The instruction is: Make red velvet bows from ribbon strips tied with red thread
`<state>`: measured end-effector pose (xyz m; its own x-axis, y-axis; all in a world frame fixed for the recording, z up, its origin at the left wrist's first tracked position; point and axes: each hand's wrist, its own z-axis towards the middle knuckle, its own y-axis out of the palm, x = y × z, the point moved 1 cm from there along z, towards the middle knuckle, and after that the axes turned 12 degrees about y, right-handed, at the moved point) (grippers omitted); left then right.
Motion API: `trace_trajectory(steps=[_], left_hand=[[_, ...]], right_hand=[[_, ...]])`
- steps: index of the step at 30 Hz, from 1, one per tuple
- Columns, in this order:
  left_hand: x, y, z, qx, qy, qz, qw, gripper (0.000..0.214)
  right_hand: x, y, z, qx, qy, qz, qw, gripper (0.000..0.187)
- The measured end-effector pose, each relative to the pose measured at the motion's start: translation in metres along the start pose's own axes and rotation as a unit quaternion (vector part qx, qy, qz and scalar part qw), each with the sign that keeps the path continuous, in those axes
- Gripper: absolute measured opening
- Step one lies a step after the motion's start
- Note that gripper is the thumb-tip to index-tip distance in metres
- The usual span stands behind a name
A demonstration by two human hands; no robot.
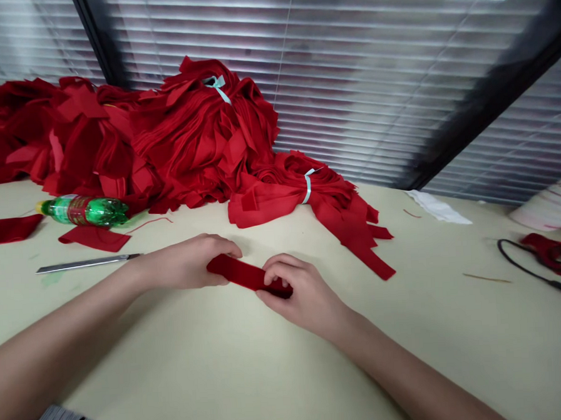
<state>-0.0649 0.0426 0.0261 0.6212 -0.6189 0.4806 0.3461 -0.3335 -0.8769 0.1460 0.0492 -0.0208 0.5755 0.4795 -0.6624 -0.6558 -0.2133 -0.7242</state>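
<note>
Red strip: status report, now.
Left hand, right hand gripping red fabric strip. Knife beside left hand, apart. Bundled red strips ahead, not touching.

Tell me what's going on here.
A person is holding a red strip in both hands, the left hand at one end and the right hand at the other, above a cream table. Behind it lies a red fabric heap with pale blue ties. A knife and green bottle lie to the left.

And we've got two bare hands, one red felt strip, one green plastic bottle, one steel knife, two loose red felt scraps, two blue-tied red fabric bundles!
</note>
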Motion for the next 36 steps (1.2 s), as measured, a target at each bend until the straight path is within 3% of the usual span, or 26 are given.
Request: trace_trajectory(steps=[3, 8, 12, 15, 18, 22, 28, 36], left_hand=[[0.000, -0.002, 0.000, 0.004, 0.008, -0.001, 1.000, 0.029], [0.014, 0.002, 0.004, 0.059, 0.080, -0.003, 0.995, 0.021], [0.037, 0.030, 0.004, 0.036, 0.130, 0.064, 0.989, 0.017], [0.049, 0.053, 0.001, 0.040, 0.156, 0.204, 0.966, 0.027], [0.054, 0.064, -0.002, 0.056, 0.158, 0.252, 0.953, 0.034], [0.050, 0.062, 0.000, 0.080, 0.125, 0.177, 0.973, 0.029], [0.039, 0.058, 0.007, 0.119, 0.069, 0.069, 0.988, 0.020], [0.027, 0.059, 0.015, 0.191, 0.025, 0.025, 0.981, 0.014]], right_hand=[[-0.001, -0.001, 0.000, -0.003, 0.000, 0.003, 1.000, 0.014], [-0.001, -0.001, 0.000, 0.000, -0.007, 0.006, 1.000, 0.012], [-0.001, -0.002, -0.001, -0.008, -0.016, 0.001, 1.000, 0.008], [0.000, -0.004, -0.002, -0.023, -0.028, 0.002, 0.999, 0.012], [0.001, -0.007, -0.003, -0.035, -0.041, 0.008, 0.999, 0.014], [0.002, -0.012, -0.002, -0.043, -0.044, 0.013, 0.998, 0.012], [0.001, -0.018, 0.002, 0.071, -0.021, 0.020, 0.997, 0.017], [-0.003, -0.002, 0.000, -0.001, 0.023, -0.022, 0.999, 0.015]])
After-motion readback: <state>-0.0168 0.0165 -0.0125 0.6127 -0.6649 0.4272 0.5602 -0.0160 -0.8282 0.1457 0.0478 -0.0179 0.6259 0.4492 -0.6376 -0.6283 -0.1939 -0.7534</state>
